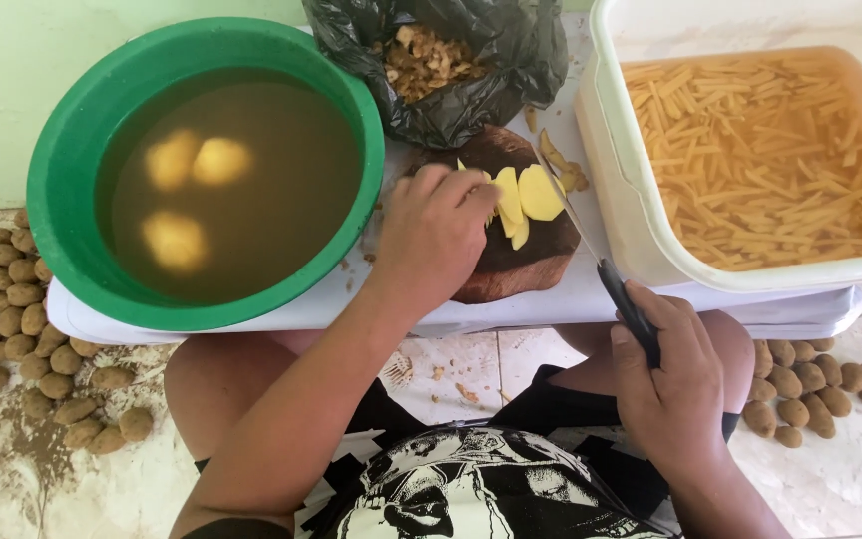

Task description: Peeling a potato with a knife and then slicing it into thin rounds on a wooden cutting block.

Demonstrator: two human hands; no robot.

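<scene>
From the head camera, the risk I watch first sits at the centre of the frame: my left hand (434,235) presses its fingertips down on the potato slices (521,200), and the knife (591,255) blade runs in just beside those fingertips. I judge that if the wet slices slide on the dark wooden board (511,269), the edge could meet a finger. The board lies near the front edge of the white tray (561,299) resting across my knees, so a hard push could tip it toward my lap.

My left hand is curled down over the slices, pinning rather than gripping them. My right hand (665,384), at lower right, is closed around the knife's black handle, blade pointing up toward the centre.

The slices are pale yellow, flat and glossy, fanned loosely, partly hidden under my fingers.

At upper left, a green basin (62,170) holds murky water with three peeled potatoes (197,160). At top centre a black bag (471,100) holds peelings. At upper right a white tub (621,180) holds cut sticks in water. Unpeeled potatoes (12,319) lie on the floor at both sides.
</scene>
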